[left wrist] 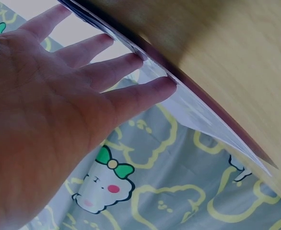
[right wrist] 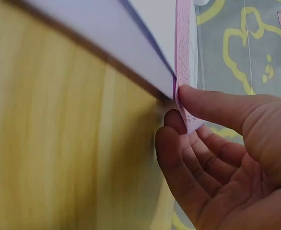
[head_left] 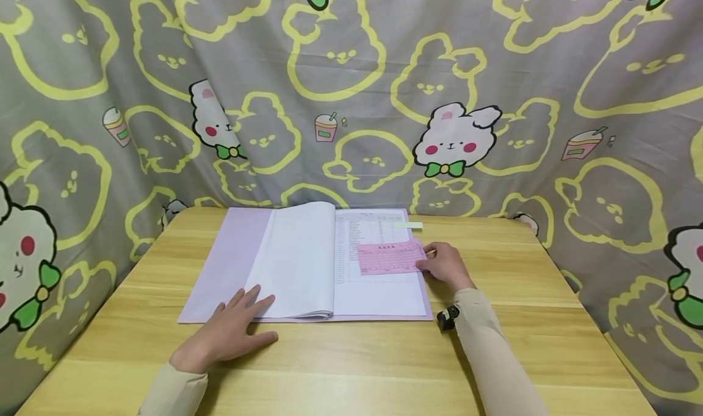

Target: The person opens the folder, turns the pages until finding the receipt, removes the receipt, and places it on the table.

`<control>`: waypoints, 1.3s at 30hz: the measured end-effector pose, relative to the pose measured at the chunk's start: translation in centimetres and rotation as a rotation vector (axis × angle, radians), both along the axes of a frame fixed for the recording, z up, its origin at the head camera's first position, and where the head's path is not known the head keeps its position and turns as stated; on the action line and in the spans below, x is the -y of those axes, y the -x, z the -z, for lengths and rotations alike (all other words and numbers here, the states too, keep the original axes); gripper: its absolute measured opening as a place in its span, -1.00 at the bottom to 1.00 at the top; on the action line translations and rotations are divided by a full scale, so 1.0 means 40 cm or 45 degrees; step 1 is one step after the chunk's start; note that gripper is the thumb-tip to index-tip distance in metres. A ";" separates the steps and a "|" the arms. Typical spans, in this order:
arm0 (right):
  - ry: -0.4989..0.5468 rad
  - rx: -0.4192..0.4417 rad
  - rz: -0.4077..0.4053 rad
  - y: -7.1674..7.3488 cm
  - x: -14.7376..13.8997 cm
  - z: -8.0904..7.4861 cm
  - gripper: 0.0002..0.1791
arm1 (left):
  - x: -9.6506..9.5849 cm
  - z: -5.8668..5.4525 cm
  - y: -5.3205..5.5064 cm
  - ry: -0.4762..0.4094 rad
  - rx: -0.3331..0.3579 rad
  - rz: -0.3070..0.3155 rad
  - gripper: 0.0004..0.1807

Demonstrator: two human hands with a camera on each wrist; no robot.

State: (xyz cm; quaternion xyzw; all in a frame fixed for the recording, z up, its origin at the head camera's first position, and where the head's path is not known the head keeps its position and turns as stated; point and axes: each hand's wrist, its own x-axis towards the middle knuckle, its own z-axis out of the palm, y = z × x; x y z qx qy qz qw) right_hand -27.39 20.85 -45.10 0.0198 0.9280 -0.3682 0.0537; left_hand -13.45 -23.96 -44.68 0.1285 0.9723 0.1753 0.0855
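Observation:
A purple folder [head_left: 230,263] lies spread on the table, its white pages [head_left: 299,257] turned to the left and a printed list sheet [head_left: 379,297] showing on the right half. My left hand [head_left: 233,327] rests with spread, straight fingers on the lower left pages and folder edge; in the left wrist view its fingertips touch the paper. Over the list sheet lies a pink printed slip [head_left: 389,258]. At the folder's right edge my right hand [head_left: 443,265] pinches the slip's right end between thumb and fingers, as the right wrist view also shows.
A pale green tab [head_left: 409,225] sticks out at the folder's upper right. The wooden table [head_left: 340,367] reaches back to a grey patterned curtain [head_left: 351,99], which also hangs at both sides. A small black device [head_left: 447,318] is at the right sleeve's cuff.

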 end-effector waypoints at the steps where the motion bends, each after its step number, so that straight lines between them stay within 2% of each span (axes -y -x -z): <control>1: 0.000 -0.007 0.002 -0.001 -0.004 0.001 -0.56 | 0.000 0.001 0.000 0.001 0.000 0.000 -0.10; 10: 0.044 0.043 0.045 -0.011 -0.043 0.012 -0.53 | 0.000 0.001 0.000 -0.004 0.036 -0.003 -0.08; 28: 0.021 0.033 0.098 -0.033 -0.165 0.010 -0.47 | 0.003 0.001 -0.005 0.004 0.000 0.005 -0.09; 36: 0.046 0.054 0.147 -0.039 -0.250 0.006 -0.49 | 0.001 0.003 -0.002 0.001 0.004 0.011 -0.08; 39: 0.015 0.059 0.167 -0.040 -0.294 0.007 -0.49 | 0.001 0.002 0.000 0.002 0.006 0.014 -0.08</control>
